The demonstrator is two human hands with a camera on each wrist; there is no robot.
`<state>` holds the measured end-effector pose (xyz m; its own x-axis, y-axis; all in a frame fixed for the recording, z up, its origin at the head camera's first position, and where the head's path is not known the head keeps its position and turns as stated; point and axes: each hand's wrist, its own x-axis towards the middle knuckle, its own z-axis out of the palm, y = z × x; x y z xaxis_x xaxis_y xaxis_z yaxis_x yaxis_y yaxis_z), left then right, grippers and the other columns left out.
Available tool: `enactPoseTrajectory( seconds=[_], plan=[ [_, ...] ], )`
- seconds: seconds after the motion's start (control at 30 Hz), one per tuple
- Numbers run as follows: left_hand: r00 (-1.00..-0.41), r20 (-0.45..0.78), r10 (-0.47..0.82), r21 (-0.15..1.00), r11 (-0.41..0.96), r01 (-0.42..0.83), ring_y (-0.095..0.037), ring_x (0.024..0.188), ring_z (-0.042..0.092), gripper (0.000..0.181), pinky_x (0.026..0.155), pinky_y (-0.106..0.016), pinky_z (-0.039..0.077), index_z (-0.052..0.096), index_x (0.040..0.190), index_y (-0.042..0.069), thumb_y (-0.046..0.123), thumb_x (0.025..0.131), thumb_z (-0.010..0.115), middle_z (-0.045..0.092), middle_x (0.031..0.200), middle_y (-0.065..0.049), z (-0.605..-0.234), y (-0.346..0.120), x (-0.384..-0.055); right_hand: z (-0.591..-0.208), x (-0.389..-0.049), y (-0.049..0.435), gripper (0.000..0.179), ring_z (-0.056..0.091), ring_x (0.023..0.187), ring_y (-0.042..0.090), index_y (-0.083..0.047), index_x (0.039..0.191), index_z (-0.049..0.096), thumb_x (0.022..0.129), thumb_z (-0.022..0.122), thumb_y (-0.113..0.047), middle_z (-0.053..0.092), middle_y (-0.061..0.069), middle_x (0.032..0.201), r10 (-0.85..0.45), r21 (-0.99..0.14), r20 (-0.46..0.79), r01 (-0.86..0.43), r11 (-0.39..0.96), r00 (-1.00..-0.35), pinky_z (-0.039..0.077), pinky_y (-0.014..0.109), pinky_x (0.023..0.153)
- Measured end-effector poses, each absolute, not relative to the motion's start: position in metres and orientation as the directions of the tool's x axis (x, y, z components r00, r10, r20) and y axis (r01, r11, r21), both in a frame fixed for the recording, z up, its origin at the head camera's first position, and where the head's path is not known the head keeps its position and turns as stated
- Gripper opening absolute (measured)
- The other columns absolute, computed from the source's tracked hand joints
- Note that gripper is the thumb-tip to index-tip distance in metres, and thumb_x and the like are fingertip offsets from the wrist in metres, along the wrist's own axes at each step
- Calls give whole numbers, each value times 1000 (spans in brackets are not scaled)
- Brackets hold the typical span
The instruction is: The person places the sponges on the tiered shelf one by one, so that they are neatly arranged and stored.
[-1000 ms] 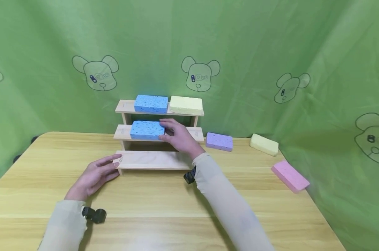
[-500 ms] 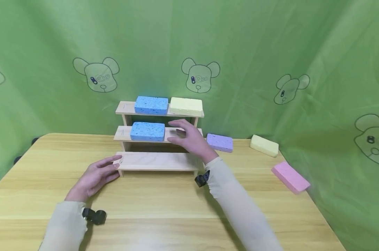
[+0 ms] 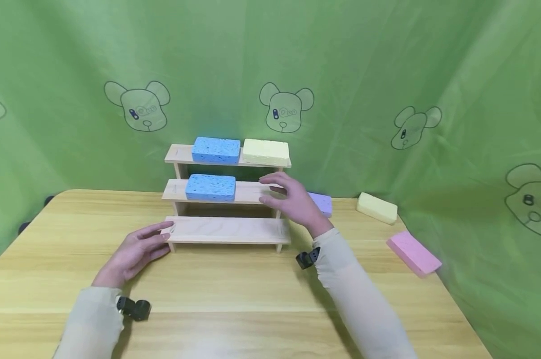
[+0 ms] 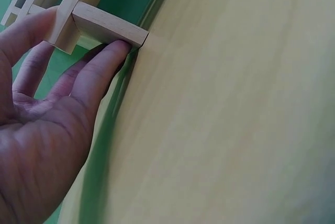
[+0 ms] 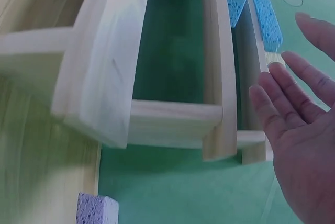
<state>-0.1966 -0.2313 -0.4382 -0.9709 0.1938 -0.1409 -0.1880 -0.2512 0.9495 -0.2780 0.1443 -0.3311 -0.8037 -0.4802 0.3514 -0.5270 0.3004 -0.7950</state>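
A three-step wooden display rack [image 3: 227, 230] stands on the table. A blue sponge [image 3: 210, 187] lies on the left part of its middle step. Another blue sponge [image 3: 216, 150] and a pale yellow sponge [image 3: 265, 152] sit side by side on the top step. My left hand [image 3: 136, 252] holds the left end of the bottom step; in the left wrist view its fingertips meet the board end and the wooden leg [image 4: 111, 24]. Over the right end of the middle step is my right hand [image 3: 295, 200], fingers loosely bent and holding nothing, partly covering a purple sponge [image 3: 322, 203].
Right of the rack, a second pale yellow sponge [image 3: 376, 208] lies near the table's back edge, and a pink sponge [image 3: 415, 253] lies by the right edge. Green cloth [image 3: 342, 60] with printed animal heads hangs behind and beside the wooden table [image 3: 216, 294].
My right hand has let go of the blue sponge on the middle step and moved right, away from it. The left hand stays at the rack's end.
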Motion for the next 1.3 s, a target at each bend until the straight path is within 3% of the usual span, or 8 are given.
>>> enactPoseTrajectory(
  seconds=[0.13,0.23,0.47,0.63,0.93,1.3],
  plan=[
    [-970,-139,198,950,-251,-187,-18,111,62,53,103,-37,47,43,145,-1,6,96,62,26,152,-25,-438,-231,-198,-331,-276,156,45,50,123,35,4,129,58,89,74,-8,53,14,131,-469,-800,339,-512,312,-816,40,43,110],
    [-969,-139,202,949,-251,-189,-18,111,61,55,102,-37,47,41,145,-1,6,96,62,23,154,-26,-438,-230,-200,-335,-278,171,46,53,120,32,0,130,59,89,75,-16,55,10,129,-458,-777,336,-517,358,-823,43,43,107],
    [-968,-146,205,948,-249,-196,-17,112,61,55,102,-36,47,42,145,0,6,95,63,23,154,-25,-438,-232,-202,-342,-278,207,46,55,116,27,-9,127,63,87,77,-27,58,3,126,-395,-738,325,-492,462,-859,46,41,103],
    [-969,-145,201,947,-254,-195,-17,111,61,52,102,-37,47,45,144,1,6,96,63,25,153,-25,-438,-233,-201,-350,-276,231,45,56,115,30,-13,126,64,86,78,-30,58,4,124,-341,-758,309,-446,476,-888,48,47,98],
    [-968,-148,202,949,-245,-196,-18,111,61,59,104,-38,46,34,147,-4,6,96,62,20,155,-26,-436,-233,-198,-359,-276,264,47,48,124,33,-2,127,62,86,78,-19,56,13,130,-298,-786,294,-407,465,-908,39,47,110],
    [-968,-154,200,942,-264,-205,-18,110,62,55,103,-38,47,39,146,-3,5,96,62,21,154,-26,-437,-232,-198,-375,-283,293,47,46,124,35,7,128,57,88,75,-11,53,19,127,-290,-780,265,-381,497,-920,35,49,113]
  ],
)
